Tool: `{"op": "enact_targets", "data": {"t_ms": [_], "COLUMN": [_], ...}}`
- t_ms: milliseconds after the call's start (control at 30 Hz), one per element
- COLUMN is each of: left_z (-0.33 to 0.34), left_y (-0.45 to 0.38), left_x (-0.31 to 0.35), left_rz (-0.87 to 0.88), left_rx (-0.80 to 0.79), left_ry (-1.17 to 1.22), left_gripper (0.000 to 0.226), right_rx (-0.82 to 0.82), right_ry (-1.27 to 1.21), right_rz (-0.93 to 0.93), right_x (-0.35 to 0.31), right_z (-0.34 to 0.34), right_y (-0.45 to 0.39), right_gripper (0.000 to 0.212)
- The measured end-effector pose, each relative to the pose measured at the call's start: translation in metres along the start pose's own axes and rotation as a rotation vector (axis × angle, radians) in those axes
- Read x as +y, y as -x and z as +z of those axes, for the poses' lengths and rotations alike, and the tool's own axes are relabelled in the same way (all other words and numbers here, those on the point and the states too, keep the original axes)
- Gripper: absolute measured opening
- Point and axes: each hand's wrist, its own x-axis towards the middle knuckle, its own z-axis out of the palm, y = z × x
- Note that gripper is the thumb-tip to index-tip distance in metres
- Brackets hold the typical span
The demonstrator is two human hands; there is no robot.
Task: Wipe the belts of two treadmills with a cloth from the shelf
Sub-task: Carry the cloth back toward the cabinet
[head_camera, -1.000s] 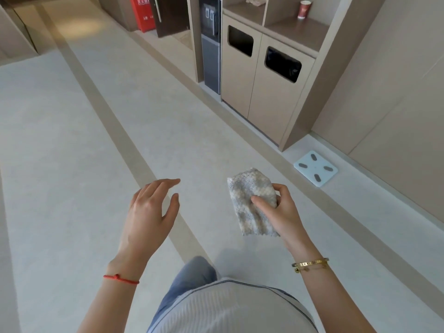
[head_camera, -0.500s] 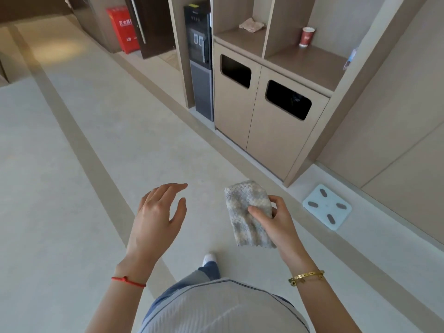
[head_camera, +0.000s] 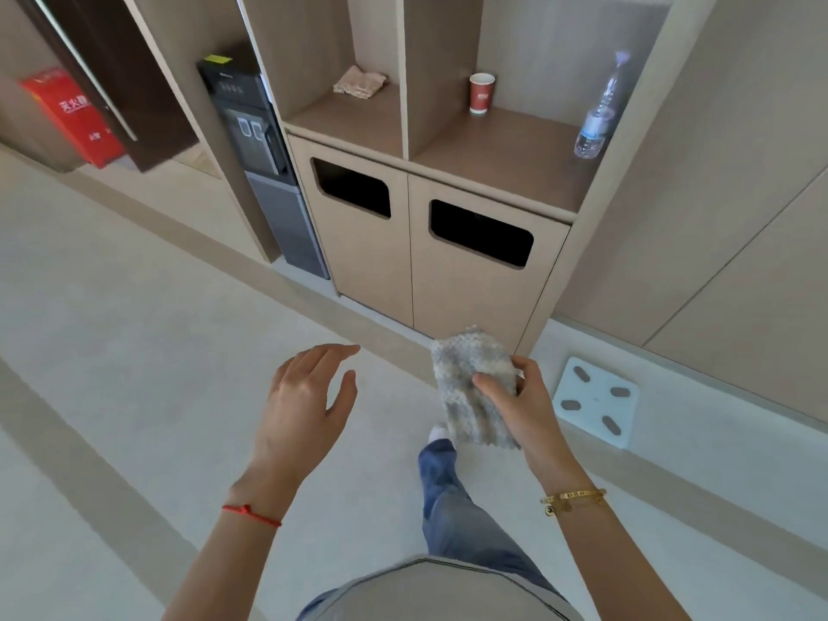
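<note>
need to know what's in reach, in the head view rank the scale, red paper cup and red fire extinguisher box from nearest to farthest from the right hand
From the right hand, which holds the grey cloth:
1. Scale, on the floor just to its right.
2. Red paper cup, on the right shelf compartment above the cabinet.
3. Red fire extinguisher box, on the floor at far left, past the water dispenser.

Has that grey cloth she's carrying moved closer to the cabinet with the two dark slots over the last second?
Yes. The grey cloth, pinched in the right hand, now sits just below the cabinet base; before, open floor lay between them.
</note>
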Motion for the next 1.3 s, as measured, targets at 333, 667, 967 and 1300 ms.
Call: {"op": "enact_targets", "data": {"t_ms": [333,667,967,1300], "left_z": [0.080,0.161,0.240,0.305], "left_y": [-0.228,-0.452,-0.579,-0.630], "left_x": [-0.016,-0.014,-0.006,-0.061], "left_rz": [0.076,0.193,0.028,0.270], "left_rx": [-0.023,-0.086,-0.380,-0.542], "left_ry": [0.067,0.063,0.310,-0.124], "left_gripper": [0.029,0.033,0.035,0.048], "right_rx": [0.066,0.164,0.252,0.435], "right_ry": [-0.028,-0.064,-0.192,-0.161], "right_rz": [0.071,0.078,0.145,0.264], "right_x": [-0.066,-0.144,-0.165,-0.151], "right_z": [-0.005,-0.025,-0.017,-0.004], "right_y": [-0.209,-0.425,-0.546,-0.609], "right_gripper": [0.040,0.061,0.063,0.060]}}
